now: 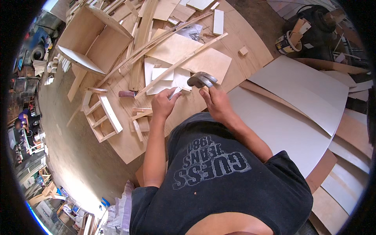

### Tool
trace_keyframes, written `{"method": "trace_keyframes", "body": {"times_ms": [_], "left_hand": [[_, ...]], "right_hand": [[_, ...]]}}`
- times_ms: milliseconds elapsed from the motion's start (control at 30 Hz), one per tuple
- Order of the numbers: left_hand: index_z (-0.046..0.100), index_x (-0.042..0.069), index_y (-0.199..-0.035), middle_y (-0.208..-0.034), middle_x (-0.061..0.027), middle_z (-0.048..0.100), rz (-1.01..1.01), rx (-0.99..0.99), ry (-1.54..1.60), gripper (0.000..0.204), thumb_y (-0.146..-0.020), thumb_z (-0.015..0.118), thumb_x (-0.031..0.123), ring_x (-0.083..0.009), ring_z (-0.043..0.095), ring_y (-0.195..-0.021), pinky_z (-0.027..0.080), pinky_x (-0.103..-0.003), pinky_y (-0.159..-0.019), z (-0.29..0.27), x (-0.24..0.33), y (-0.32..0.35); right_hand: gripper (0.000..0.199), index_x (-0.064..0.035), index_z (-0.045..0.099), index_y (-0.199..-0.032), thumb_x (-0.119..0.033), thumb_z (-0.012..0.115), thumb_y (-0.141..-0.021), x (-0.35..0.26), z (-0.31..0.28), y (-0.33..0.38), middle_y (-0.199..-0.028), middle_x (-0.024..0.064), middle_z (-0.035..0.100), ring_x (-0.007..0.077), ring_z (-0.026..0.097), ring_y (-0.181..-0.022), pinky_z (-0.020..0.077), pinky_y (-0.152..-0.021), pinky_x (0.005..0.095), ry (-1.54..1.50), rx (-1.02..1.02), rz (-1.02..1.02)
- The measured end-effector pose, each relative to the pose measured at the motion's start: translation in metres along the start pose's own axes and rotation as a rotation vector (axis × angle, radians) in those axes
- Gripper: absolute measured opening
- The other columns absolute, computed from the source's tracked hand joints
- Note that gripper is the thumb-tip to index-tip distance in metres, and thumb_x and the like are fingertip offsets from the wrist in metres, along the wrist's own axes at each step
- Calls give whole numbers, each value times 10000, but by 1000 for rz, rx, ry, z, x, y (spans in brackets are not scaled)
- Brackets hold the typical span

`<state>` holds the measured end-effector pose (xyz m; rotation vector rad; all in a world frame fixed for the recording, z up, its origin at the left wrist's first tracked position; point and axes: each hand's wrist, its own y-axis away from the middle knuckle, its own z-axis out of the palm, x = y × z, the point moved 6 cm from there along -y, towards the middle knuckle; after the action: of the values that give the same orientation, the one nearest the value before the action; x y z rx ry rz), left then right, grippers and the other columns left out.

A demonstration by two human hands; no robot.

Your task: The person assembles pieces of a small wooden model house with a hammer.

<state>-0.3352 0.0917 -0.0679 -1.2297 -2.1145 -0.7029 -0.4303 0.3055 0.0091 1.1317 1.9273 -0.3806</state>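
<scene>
My right hand (pixel 217 102) is closed round a claw hammer (pixel 201 79), whose metal head shows above my fist. Close to it on the left, my left hand (pixel 163 103) pinches a small pale piece (pixel 177 91), perhaps wood; its exact kind is too small to tell. Just beyond both hands lie white boards (pixel 162 74) and a long thin wooden strip (pixel 188 58) slanting across them. A tool with a dark red handle (pixel 127 94) rests left of my left hand, beside small nailed-looking wood pieces (pixel 140 124).
The plywood worktop (pixel 244 29) carries an open wooden box (pixel 92 37), a ladder-like wooden frame (pixel 102 113) and heaped offcuts. Large white sheets (pixel 282 129) lean at right. A bucket of scraps (pixel 289 42) stands at far right. Another person (pixel 24 119) is far left.
</scene>
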Motion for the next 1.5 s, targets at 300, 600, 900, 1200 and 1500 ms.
{"method": "trace_keyframes", "body": {"times_ms": [300, 600, 900, 1200, 1500], "left_hand": [[829, 187, -1200, -978, -92, 781, 135, -29, -180, 340, -936, 786, 396, -333, 754, -922, 596, -469, -791, 11, 39, 2], [819, 186, -1195, -1049, -118, 796, 104, -87, -212, 324, -946, 777, 389, -367, 761, -962, 597, -503, -822, 17, 59, 11], [819, 192, -1200, -1022, -125, 793, 83, -92, -229, 308, -950, 770, 366, -366, 756, -923, 596, -504, -787, 35, 53, 19], [823, 171, -1150, -1012, -108, 789, 189, 60, -137, 276, -947, 766, 349, -347, 754, -916, 599, -472, -759, 38, 43, 15], [815, 174, -1175, -1012, -91, 784, 190, 119, -72, 288, -938, 774, 333, -334, 752, -931, 599, -459, -783, 36, 55, -2]], "right_hand": [[318, 40, 589, -1134, -276, 600, -1100, -7, -3, 14, -856, 337, 676, 571, 652, -842, 496, -742, 634, 57, -40, -120], [332, 37, 545, -1189, -283, 580, -1108, -9, -7, 14, -851, 329, 678, 569, 653, -828, 495, -727, 648, 189, -81, -101], [330, 7, 565, -1230, -295, 590, -1101, 2, -6, 26, -888, 332, 692, 563, 663, -848, 500, -730, 651, 208, -109, -33], [305, 14, 562, -1175, -282, 578, -1104, 14, 6, 25, -911, 335, 697, 564, 665, -859, 502, -738, 649, 207, -91, -58], [315, 23, 575, -1152, -288, 575, -1108, 1, -8, 21, -900, 355, 682, 587, 648, -864, 482, -756, 665, 116, -33, -18]]}}
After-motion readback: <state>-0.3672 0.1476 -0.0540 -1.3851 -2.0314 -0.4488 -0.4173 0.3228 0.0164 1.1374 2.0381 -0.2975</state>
